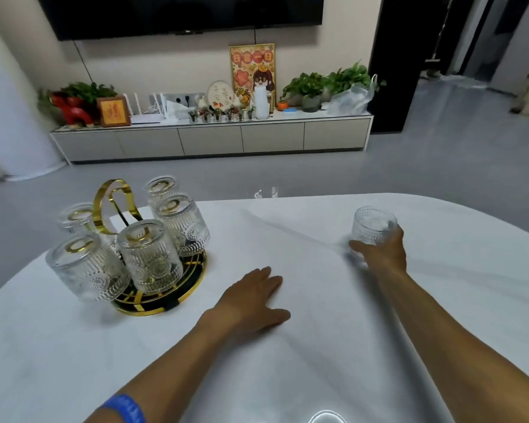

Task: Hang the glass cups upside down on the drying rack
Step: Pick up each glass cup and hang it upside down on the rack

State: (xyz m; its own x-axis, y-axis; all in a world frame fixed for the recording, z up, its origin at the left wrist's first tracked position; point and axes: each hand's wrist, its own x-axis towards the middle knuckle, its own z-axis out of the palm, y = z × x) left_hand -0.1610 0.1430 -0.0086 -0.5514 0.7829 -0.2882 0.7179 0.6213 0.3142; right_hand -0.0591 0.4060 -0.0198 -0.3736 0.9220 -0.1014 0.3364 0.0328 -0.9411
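Observation:
A gold and black drying rack (177, 296) with a curved gold handle stands on the left of the table. Several ribbed glass cups hang upside down on it, the nearest one (148, 257) at its front. One more glass cup (371, 227) stands upright on the cloth at the right. My right hand (382, 251) is wrapped around this cup from the near side. My left hand (254, 296) lies flat on the cloth, fingers spread, just right of the rack and holding nothing.
A white cloth (303, 346) covers the rounded table, with creases running across its middle. The table's far edge curves off behind the rack and the cup. Beyond it are grey floor and a low TV cabinet (211, 138) crowded with plants and ornaments.

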